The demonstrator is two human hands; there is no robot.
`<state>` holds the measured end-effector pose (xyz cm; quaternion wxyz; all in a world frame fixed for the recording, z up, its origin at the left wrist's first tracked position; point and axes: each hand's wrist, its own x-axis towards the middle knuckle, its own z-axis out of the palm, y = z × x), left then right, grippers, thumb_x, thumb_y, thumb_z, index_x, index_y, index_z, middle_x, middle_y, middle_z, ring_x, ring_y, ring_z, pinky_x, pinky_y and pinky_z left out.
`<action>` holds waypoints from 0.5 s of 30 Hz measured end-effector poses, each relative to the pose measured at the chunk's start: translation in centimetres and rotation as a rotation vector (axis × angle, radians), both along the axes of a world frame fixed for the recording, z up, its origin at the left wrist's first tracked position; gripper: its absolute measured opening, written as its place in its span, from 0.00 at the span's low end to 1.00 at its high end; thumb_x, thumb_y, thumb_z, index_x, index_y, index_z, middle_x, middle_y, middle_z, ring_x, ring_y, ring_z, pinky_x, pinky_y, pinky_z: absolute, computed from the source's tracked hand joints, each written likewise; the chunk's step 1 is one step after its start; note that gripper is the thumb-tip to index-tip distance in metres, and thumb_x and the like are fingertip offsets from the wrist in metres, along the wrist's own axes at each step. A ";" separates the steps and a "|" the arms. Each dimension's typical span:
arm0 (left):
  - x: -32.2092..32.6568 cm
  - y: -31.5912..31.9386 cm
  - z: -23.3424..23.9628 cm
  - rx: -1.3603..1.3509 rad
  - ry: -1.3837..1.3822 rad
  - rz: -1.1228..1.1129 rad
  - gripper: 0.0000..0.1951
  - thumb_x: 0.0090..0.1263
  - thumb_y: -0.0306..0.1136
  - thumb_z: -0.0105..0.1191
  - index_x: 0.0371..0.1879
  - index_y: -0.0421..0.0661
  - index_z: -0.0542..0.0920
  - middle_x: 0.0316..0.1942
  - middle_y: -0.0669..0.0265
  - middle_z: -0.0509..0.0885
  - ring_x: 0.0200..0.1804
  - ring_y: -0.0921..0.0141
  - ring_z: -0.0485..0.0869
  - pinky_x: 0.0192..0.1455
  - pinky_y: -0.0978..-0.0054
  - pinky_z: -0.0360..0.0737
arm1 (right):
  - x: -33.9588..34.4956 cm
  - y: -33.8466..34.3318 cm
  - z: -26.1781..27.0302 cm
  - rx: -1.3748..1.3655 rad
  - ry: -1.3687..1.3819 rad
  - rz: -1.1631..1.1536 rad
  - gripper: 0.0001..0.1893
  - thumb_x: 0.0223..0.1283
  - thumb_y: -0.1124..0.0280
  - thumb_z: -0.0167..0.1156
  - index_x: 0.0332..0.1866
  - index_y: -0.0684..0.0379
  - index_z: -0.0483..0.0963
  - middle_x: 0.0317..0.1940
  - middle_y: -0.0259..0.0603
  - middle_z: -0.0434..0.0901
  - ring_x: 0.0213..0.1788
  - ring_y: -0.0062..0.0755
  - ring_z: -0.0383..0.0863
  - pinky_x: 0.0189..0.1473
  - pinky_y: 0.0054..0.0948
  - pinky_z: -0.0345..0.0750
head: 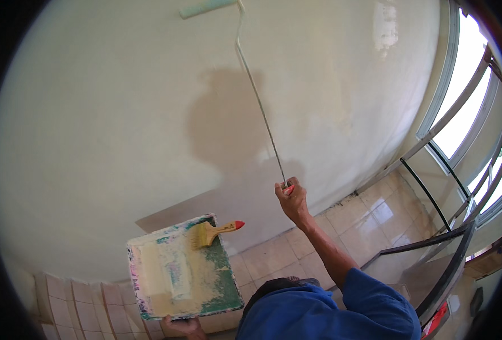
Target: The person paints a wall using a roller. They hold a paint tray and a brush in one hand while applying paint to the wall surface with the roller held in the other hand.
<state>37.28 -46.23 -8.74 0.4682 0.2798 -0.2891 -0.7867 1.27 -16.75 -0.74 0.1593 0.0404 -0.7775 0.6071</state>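
Observation:
My right hand [292, 197] is closed around the red handle of a long-rod paint roller. The rod [257, 95] runs up to the roller cover [208, 7], which lies against the pale wall [127, 119] at the top of the view. My left hand [185, 326] grips the near edge of a paint tray [227, 280], its fingers partly hidden beneath. Cream paint covers much of the green tray. A flat paintbrush [211, 234] with a wooden, red-tipped handle rests on the tray's far right part, its bristles in the paint.
Tiled steps [85, 310] descend at the lower left, and a tiled floor [276, 255] runs along the wall's base. On the right stand a metal-framed railing [425, 191] and bright windows [461, 89]. A white patch [385, 25] marks the wall at upper right.

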 end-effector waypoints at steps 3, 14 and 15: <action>0.5 -1.0 -1.8 -0.035 -0.050 0.082 0.32 0.46 0.46 0.55 0.54 0.48 0.70 0.52 0.66 0.73 0.52 0.62 0.72 0.45 0.59 0.75 | 0.9 0.0 -5.8 0.061 -0.022 -0.006 0.15 0.54 0.67 0.62 0.27 0.65 0.64 0.15 0.47 0.71 0.18 0.33 0.70 0.23 0.32 0.70; -0.7 -0.1 1.6 0.081 0.112 -0.085 0.32 0.45 0.45 0.55 0.54 0.49 0.70 0.51 0.67 0.73 0.53 0.62 0.72 0.47 0.59 0.75 | 4.4 2.7 -9.0 0.168 -0.096 -0.050 0.16 0.54 0.65 0.63 0.28 0.65 0.66 0.14 0.52 0.71 0.19 0.50 0.74 0.23 0.37 0.70; -0.6 -0.4 1.3 0.058 0.121 -0.101 0.32 0.45 0.45 0.55 0.55 0.49 0.70 0.51 0.67 0.73 0.53 0.62 0.72 0.47 0.59 0.75 | 3.2 1.9 -6.2 0.128 -0.041 -0.039 0.16 0.54 0.66 0.63 0.28 0.65 0.65 0.14 0.52 0.70 0.18 0.50 0.74 0.22 0.37 0.70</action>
